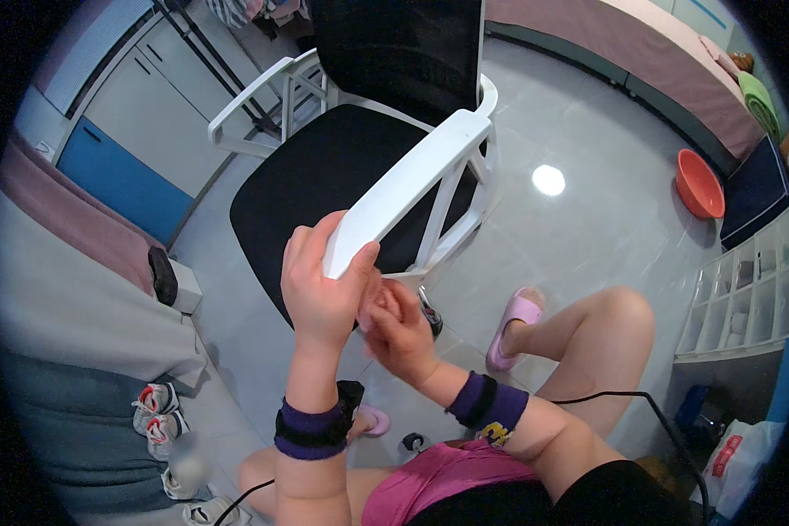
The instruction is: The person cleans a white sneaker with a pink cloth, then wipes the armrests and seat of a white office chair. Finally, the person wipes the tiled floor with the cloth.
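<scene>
Logged left to right: sneakers (155,410) on the floor, my left hand (317,285) gripping the chair's white armrest (412,180), right hand (401,329) under its front end, fingers curled, grip hidden, pink slipper (517,317), red basin (699,184).

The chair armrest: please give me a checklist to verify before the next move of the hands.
1. Left hand grips the end of the white armrest: ok.
2. Right hand reaches under the armrest end: ok; what its fingers touch: cannot tell.
3. Chair seat bare: ok.
4. Pink slipper close to the chair base: not ok.
5. Black cable away from the hands: ok.
</scene>
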### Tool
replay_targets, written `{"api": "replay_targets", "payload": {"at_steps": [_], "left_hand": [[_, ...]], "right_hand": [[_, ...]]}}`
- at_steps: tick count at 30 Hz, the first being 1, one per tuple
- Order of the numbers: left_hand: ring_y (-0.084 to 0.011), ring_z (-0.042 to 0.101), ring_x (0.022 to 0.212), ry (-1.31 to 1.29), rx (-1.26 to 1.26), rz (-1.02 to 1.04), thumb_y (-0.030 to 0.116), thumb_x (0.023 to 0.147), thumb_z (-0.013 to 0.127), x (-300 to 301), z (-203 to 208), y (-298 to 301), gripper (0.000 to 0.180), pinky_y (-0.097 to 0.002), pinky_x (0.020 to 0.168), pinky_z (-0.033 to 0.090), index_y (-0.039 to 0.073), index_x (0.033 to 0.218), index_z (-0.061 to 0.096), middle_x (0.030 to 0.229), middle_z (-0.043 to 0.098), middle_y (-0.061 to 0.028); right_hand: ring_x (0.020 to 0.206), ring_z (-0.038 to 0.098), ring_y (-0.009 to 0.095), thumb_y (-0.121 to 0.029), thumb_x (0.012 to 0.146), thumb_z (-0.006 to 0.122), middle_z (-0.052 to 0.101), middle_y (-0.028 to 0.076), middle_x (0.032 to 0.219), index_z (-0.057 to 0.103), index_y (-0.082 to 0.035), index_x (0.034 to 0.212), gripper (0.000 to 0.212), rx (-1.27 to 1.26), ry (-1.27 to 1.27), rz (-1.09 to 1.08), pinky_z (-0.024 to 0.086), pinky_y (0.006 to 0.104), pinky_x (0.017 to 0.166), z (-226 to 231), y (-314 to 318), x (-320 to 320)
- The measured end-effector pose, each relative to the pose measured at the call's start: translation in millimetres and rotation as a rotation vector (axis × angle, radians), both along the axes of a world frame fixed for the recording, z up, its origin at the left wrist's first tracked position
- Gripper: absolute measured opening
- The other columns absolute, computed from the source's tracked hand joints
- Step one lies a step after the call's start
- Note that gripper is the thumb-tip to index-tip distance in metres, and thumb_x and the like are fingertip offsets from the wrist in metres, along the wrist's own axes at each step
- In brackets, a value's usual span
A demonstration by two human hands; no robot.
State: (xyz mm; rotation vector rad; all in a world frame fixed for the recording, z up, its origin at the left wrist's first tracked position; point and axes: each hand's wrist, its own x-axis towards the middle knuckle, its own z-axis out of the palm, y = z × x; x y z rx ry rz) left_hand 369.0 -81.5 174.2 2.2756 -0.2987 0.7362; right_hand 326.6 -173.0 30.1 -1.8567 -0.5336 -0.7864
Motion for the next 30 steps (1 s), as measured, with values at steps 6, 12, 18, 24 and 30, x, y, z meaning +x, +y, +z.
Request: {"api": "replay_targets", "payload": {"at_steps": [6,12,18,24,30], "left_hand": [[-0.0176,0.057,0.086,0.103,-0.054,-0.010,0.022,0.089,0.073,-4.2,1.3,-6.5,0.037,-0.0285,0.076,0.045,0.000,0.117,0.067,0.094,0.057,-0.0075],[-0.0172,0.057,0.088,0.084,-0.058,-0.034,0.019,0.090,0.071,-2.3,-2.9,-1.3,0.036,-0.0283,0.079,0.045,0.000,0.119,0.066,0.096,0.057,-0.0071],[-0.0200,0.058,0.085,0.076,-0.061,-0.048,0.021,0.086,0.074,-1.9,1.3,0.1,0.038,-0.0308,0.075,0.046,0.001,0.117,0.067,0.094,0.058,-0.0083],[-0.0195,0.057,0.088,0.079,-0.067,-0.118,0.022,0.087,0.072,-0.6,-1.4,17.0,0.041,-0.0299,0.077,0.046,-0.001,0.120,0.066,0.096,0.057,-0.0080],[-0.0199,0.057,0.090,0.106,0.008,-0.148,0.032,0.091,0.068,-4.4,8.4,38.0,0.045,-0.0302,0.079,0.044,0.000,0.122,0.065,0.097,0.057,-0.0084]], "right_hand": [[0.115,0.059,0.039,0.004,0.080,0.066,0.053,0.020,0.133,0.057,-0.008,0.127,0.049,0.011,0.273,-0.109,0.050,0.0436,0.098,-67.0,-43.8,-0.7],[0.124,0.050,0.045,-0.005,0.078,0.072,0.043,0.025,0.139,0.058,-0.007,0.126,0.050,0.032,0.199,0.000,0.050,0.0455,0.098,-43.6,-28.2,-7.1],[0.115,0.055,0.041,0.000,0.080,0.065,0.055,0.019,0.129,0.062,-0.009,0.125,0.046,-0.058,0.170,-0.146,0.050,0.0449,0.094,-85.2,-71.1,13.4],[0.120,0.054,0.040,0.003,0.080,0.065,0.056,0.019,0.132,0.063,-0.008,0.123,0.044,-0.004,0.221,-0.245,0.048,0.0468,0.100,-72.1,-81.4,36.7],[0.122,0.054,0.038,-0.001,0.083,0.066,0.057,0.019,0.131,0.065,-0.009,0.122,0.040,0.104,0.212,-0.231,0.047,0.0452,0.102,-94.5,-100.1,49.2]]}}
